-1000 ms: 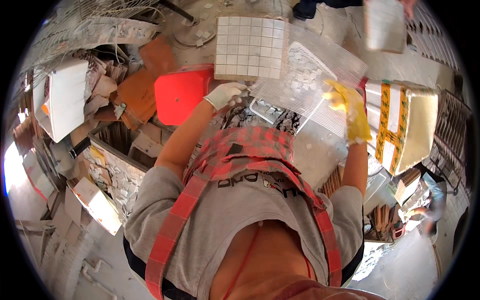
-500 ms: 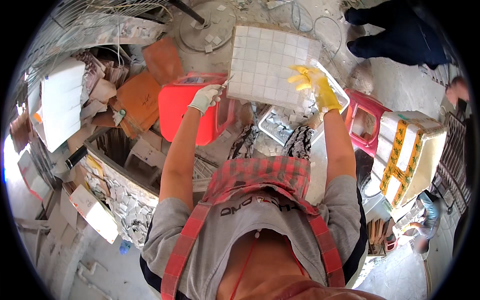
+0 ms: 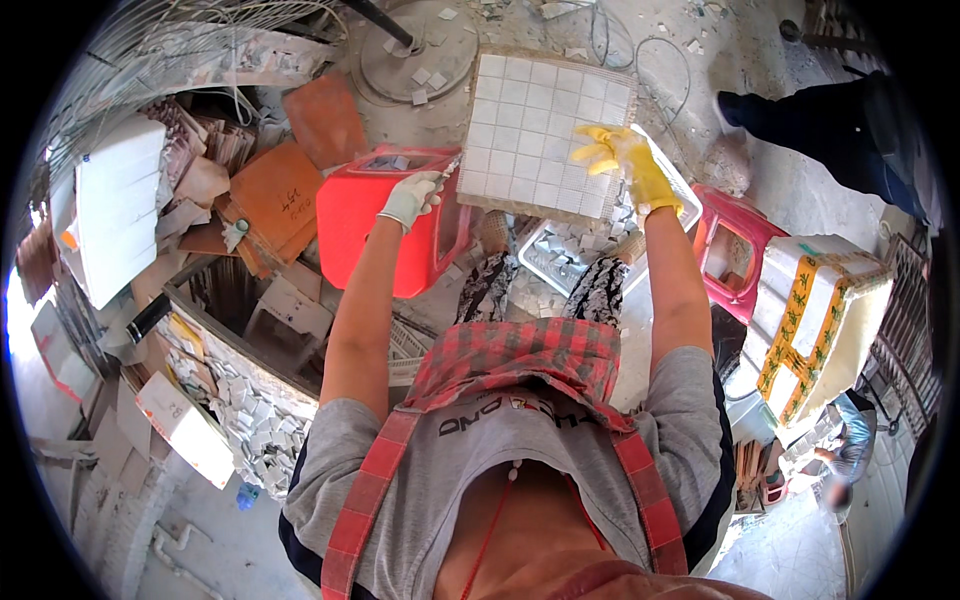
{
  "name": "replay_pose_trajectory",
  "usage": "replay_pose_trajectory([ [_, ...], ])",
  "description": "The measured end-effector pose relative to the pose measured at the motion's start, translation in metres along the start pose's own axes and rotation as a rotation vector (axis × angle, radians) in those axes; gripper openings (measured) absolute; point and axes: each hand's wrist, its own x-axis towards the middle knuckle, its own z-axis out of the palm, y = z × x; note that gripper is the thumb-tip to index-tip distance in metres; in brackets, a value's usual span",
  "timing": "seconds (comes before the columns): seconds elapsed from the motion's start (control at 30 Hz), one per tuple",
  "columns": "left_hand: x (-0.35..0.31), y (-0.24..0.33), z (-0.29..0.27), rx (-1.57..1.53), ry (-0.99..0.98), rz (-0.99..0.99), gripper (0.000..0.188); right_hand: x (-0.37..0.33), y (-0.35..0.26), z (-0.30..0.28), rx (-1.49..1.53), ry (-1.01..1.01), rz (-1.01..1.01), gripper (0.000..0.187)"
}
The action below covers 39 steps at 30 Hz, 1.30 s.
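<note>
A square grid board [image 3: 548, 130] filled with pale square tiles is in front of me, above a white plastic basket [image 3: 552, 268] that holds loose tiles. My left hand [image 3: 412, 197], in a white glove, is closed at the board's left edge around a thin tool [image 3: 452, 167] whose exact kind I cannot make out. My right hand [image 3: 636, 165], in a yellow glove, is over the board's right side with its fingers stretched out and apart. Whether those fingers touch the tiles is unclear.
A red plastic stool [image 3: 375, 235] lies left of the board, and a darker red stool [image 3: 735, 245] is at the right. Beside that is a taped white foam box [image 3: 815, 320]. A bin of tile pieces [image 3: 250, 410] is at left. Another person's dark-clothed leg [image 3: 820, 125] is at far right.
The other person's legs have shifted right and away from the board. My right fingers have moved slightly left over the tiles; my left hand is nearly still.
</note>
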Motion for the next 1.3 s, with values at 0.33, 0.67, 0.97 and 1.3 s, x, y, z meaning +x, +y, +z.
replay_pose_trajectory([
  [0.33, 0.001, -0.007, 0.01, -0.059, 0.019, -0.001, 0.038, -0.002, -0.003, 0.002, -0.019, 0.002, 0.029, 0.042],
  [0.67, 0.001, -0.011, 0.02, -0.037, 0.063, -0.013, 0.037, 0.0, 0.004, 0.0, -0.016, 0.015, 0.055, 0.041],
  [0.97, 0.004, -0.029, 0.018, -0.01, 0.159, -0.006, 0.034, 0.009, 0.02, 0.005, 0.015, -0.016, 0.039, 0.042],
  [1.3, -0.053, -0.047, 0.056, 1.076, 0.394, 0.597, 0.033, 0.038, 0.057, -0.019, -0.122, 0.013, 0.036, 0.037],
])
